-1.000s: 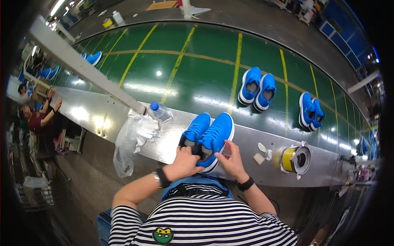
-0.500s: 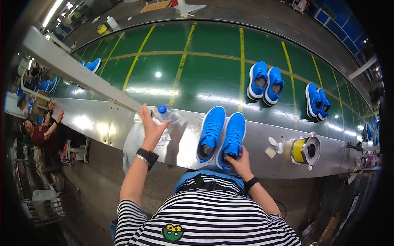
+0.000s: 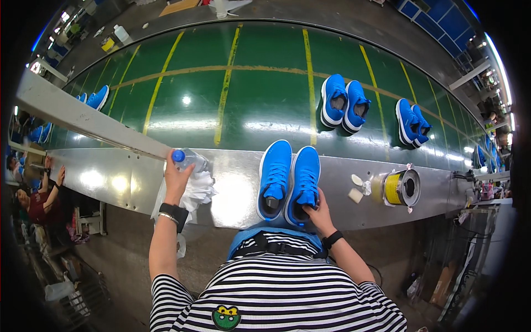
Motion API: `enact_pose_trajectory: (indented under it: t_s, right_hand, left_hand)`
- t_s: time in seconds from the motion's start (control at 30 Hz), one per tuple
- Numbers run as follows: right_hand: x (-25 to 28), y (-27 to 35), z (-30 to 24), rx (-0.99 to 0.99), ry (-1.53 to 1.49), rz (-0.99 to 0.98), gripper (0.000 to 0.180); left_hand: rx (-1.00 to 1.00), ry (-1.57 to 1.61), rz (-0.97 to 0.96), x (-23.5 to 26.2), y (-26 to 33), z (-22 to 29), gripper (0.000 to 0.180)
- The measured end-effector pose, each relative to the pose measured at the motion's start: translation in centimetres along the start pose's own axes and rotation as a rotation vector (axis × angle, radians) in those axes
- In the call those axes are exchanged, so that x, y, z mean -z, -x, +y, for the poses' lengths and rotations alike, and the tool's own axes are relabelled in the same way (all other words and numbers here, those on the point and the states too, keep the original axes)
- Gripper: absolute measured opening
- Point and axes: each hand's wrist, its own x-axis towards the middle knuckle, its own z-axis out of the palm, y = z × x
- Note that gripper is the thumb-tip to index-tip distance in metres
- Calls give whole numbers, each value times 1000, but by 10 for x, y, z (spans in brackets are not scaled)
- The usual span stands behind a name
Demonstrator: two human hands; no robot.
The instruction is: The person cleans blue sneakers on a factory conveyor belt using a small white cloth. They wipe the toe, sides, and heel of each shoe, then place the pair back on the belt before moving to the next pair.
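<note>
Under my left hand (image 3: 176, 180) is a clear plastic bottle (image 3: 194, 158) with a blue cap. My thumb and fingers close around its capped end, while the body points away to the right. A pair of blue sports shoes with white soles rests in front of me, toes pointing away. My right hand (image 3: 319, 214) grips the heel of the right shoe (image 3: 305, 177), thumb at its collar opening. Beside it lies the left shoe (image 3: 275, 174), untouched. White crumpled cloth or plastic (image 3: 196, 191) hangs beside my left hand at the metal ledge (image 3: 232, 188).
A green belt (image 3: 265, 105) with yellow lines runs beyond the ledge, carrying blue shoe pairs (image 3: 354, 108). A yellow-labelled tin (image 3: 394, 188) and small white pieces (image 3: 355, 194) sit to the right. A pale beam (image 3: 94, 119) crosses at left; another person (image 3: 41, 202) works far left.
My left hand has gone from spread fingers beside the bottle to closing around its capped end. The view has shifted slightly. My right hand stays on the right shoe's heel.
</note>
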Motion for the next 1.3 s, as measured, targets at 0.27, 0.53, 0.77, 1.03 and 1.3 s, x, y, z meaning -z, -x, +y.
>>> enact_pose_trajectory:
  t_s: [0.27, 0.53, 0.77, 1.03, 1.3]
  right_hand:
    - [-5, 2, -4, 10, -8, 23, 84]
    - [-4, -2, -2, 112, -5, 23, 66]
    - [33, -5, -15, -304, -367, -136, 35]
    - [38, -10, -6, -262, -398, -113, 36]
    - [29, -26, -12, -150, -480, -223, 40]
  left_hand:
    - [-71, -193, 143, -21, 91, 48, 84]
    - [248, 299, -764, -146, 106, 55, 47]
    - [929, 742, -844, -138, 102, 39, 40]
    - [876, 770, -799, -128, 96, 53, 32]
    - [870, 697, -840, -124, 89, 39, 38]
